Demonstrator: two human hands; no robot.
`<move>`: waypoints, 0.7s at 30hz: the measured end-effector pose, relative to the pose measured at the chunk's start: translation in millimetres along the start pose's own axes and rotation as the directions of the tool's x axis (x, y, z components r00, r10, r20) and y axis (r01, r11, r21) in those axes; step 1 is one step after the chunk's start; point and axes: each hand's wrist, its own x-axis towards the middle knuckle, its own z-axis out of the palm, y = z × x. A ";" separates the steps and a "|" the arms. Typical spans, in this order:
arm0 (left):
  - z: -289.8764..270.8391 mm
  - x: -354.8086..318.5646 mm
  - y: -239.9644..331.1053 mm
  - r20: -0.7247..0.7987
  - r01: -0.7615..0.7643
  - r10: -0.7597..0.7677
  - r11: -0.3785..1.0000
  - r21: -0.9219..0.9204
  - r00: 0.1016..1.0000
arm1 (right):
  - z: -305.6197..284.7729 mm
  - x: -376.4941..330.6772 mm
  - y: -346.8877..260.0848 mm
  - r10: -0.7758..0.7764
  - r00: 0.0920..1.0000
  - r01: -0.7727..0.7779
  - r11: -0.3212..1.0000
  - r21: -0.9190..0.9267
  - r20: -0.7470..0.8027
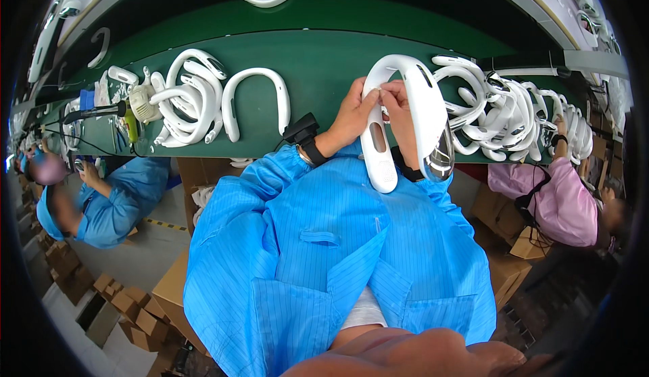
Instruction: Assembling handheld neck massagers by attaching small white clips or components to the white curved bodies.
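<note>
Between my two hands, in front of my chest, hangs a white U-shaped neck fan (433, 116). One of its arms has a long slot facing me, and a shiny silvery part shows at the end of the other. My left hand (350, 116) is closed on the slotted arm near the curve, thumb against it. Inside the curve, my right hand (400, 110) has its fingertips pinched close to my left thumb; the fan's wide arm covers part of it. A single neck fan (260, 73) lies on the green table, left of my hands.
Piles of white neck fans lie on the green table (324, 49), a smaller pile (193, 100) to the left and a larger one (503, 110) to the right. Co-workers in blue (125, 198) and pink (564, 201) sit at either side. Cardboard boxes (138, 313) stand on the floor.
</note>
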 end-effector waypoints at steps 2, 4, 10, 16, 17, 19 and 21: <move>-9.3 3.5 -7.0 -0.010 -0.099 0.102 0.985 0.143 0.995 | 0.3 -4.2 10.1 -0.158 0.987 0.151 0.977 -0.147 -0.036; -12.3 3.5 -7.7 -0.009 -0.191 0.202 0.939 0.287 0.979 | 0.3 -3.1 15.3 -0.074 0.997 0.078 0.978 0.196 -0.026; -8.2 0.9 6.2 -0.039 -0.239 0.274 0.892 0.385 0.961 | 5.7 -9.2 -4.2 -0.079 0.992 0.069 0.992 -0.102 -0.097; -11.7 5.7 -7.9 -0.034 -0.273 0.318 0.859 0.432 0.947 | 10.2 -12.6 -6.4 0.092 0.989 -0.067 0.976 0.205 -0.114; -14.3 11.6 -14.1 -0.092 -0.239 0.278 0.922 0.305 0.956 | 9.2 -8.9 -1.9 -0.042 0.996 0.048 0.996 0.075 -0.080; -13.4 19.0 -14.1 -0.140 -0.172 0.187 0.979 0.113 0.972 | -1.8 -0.3 15.8 -0.087 0.989 0.098 0.992 -0.085 0.120; -4.2 20.2 -5.3 -0.105 -0.127 0.134 0.990 0.068 0.985 | -7.5 7.8 79.2 -0.296 0.950 0.305 0.949 -0.081 0.099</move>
